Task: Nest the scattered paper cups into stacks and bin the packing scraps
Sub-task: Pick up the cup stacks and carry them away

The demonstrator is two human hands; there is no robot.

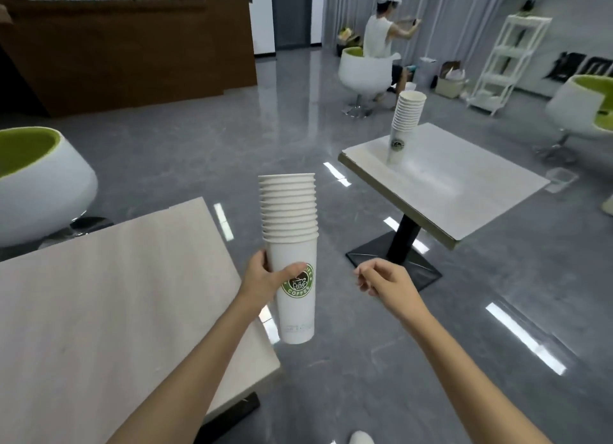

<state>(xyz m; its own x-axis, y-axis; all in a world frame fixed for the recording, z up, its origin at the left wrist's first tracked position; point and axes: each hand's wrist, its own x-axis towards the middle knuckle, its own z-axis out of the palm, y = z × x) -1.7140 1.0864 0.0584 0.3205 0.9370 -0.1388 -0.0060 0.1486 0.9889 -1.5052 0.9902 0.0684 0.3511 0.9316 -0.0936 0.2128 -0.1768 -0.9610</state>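
Note:
My left hand (265, 276) grips a tall stack of nested white paper cups (292, 244) around the lowest cup, which bears a green coffee logo. The stack is upright, held in the air past the corner of the near table. My right hand (381, 277) hovers to the right of it, apart from the cups, fingers loosely curled and holding nothing. A second stack of white cups (406, 118) stands upright at the far end of the square table (464, 191) ahead on the right. No packing scraps show in this view.
A pale wooden table (116, 294) fills the lower left. White chairs with green cushions stand at the left (39, 185) and far right (583, 108). A seated person (381, 42) is at the back, near a white shelf rack (507, 62). Brown counter (132, 45) at back left. Grey glossy floor between.

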